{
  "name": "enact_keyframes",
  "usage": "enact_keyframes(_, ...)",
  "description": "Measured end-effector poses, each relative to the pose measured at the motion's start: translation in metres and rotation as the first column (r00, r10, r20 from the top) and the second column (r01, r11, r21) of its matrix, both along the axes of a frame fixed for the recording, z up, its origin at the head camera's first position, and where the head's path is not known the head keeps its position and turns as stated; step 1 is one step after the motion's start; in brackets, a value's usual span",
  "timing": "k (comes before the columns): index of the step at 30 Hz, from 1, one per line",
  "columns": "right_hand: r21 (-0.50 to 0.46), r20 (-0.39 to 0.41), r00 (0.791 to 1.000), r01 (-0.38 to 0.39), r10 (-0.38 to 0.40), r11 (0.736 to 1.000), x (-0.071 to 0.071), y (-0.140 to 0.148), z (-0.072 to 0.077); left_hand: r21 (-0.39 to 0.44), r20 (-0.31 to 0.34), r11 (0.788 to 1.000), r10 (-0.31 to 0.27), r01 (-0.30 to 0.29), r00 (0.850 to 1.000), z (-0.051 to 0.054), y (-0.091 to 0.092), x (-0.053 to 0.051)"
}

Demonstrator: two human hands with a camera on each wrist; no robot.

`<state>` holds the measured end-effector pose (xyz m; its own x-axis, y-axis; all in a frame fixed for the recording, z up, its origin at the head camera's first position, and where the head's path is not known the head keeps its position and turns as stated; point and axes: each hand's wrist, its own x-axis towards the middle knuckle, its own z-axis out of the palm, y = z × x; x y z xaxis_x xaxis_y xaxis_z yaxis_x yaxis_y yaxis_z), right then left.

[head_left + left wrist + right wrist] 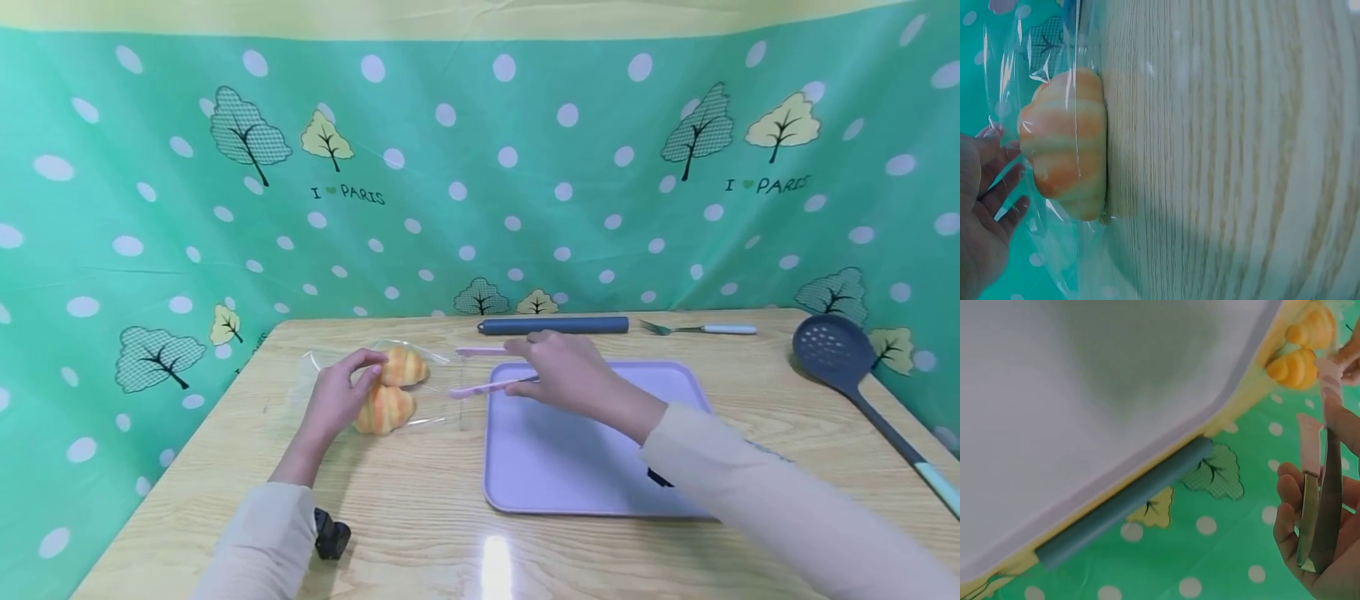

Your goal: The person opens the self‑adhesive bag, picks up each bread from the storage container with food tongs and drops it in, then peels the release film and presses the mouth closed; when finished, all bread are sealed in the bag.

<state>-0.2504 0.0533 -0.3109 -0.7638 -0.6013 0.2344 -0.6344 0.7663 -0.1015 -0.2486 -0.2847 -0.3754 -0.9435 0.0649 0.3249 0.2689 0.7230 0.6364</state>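
Two croissant-shaped breads (387, 408) (1066, 140) (1294, 369) lie in a clear plastic bag (438, 408) at the left of the table. My left hand (339, 396) (985, 206) pinches the bag's film beside the breads, thumb and index finger close together. Pink-tipped tongs (480, 389) (1310, 447) are gripped in my right hand (562, 375) (1335, 550). Their two arms stand apart, with nothing between the tips, at the bag's right end. The right hand is above the tray's left back part.
A lilac tray (570, 475) lies at centre right. Behind it are a dark blue cylinder (553, 326) and a fork (697, 329). A slotted ladle (836, 350) lies along the right edge. A dotted green curtain (465, 125) hangs behind the table.
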Motion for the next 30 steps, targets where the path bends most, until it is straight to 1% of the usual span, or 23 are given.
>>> enact_keyframes(3, -0.014, 0.010, 1.000, 0.022, -0.022, 1.000, 0.006, 0.016, 0.005, -0.002, 0.000, 1.000, -0.001, 0.001, 1.000, 0.000, -0.001, 0.000)
enact_keyframes(8, -0.063, 0.031, 0.996, 0.088, -0.086, 0.994, 0.015, 0.043, 0.012, -0.003, 0.009, 1.000, -0.002, 0.002, 1.000, 0.000, 0.000, 0.001)
enact_keyframes(12, -0.127, 0.049, 0.987, 0.157, -0.151, 0.979, 0.021, 0.068, 0.017, -0.010, 0.012, 1.000, -0.003, 0.003, 1.000, 0.002, 0.001, 0.001)
enact_keyframes(15, -0.157, 0.085, 0.976, 0.211, -0.200, 0.965, 0.026, 0.085, 0.021, -0.016, 0.012, 1.000, -0.003, 0.003, 1.000, 0.002, 0.001, 0.001)
enact_keyframes(18, -0.185, 0.124, 0.966, 0.249, -0.229, 0.951, 0.031, 0.102, 0.024, -0.021, 0.015, 1.000, -0.005, 0.006, 1.000, 0.002, 0.002, 0.002)
enact_keyframes(21, -0.225, 0.137, 0.958, 0.278, -0.253, 0.934, 0.036, 0.119, 0.025, -0.021, 0.018, 1.000, 0.000, 0.000, 1.000, 0.002, 0.002, 0.002)
enact_keyframes(24, -0.269, 0.148, 0.948, 0.313, -0.282, 0.911, 0.040, 0.134, 0.024, -0.022, 0.013, 1.000, 0.000, 0.001, 1.000, 0.001, 0.002, 0.001)
enact_keyframes(30, -0.317, 0.201, 0.905, 0.421, -0.374, 0.850, 0.047, 0.166, 0.020, -0.015, 0.010, 1.000, -0.012, 0.013, 1.000, 0.000, 0.003, 0.001)
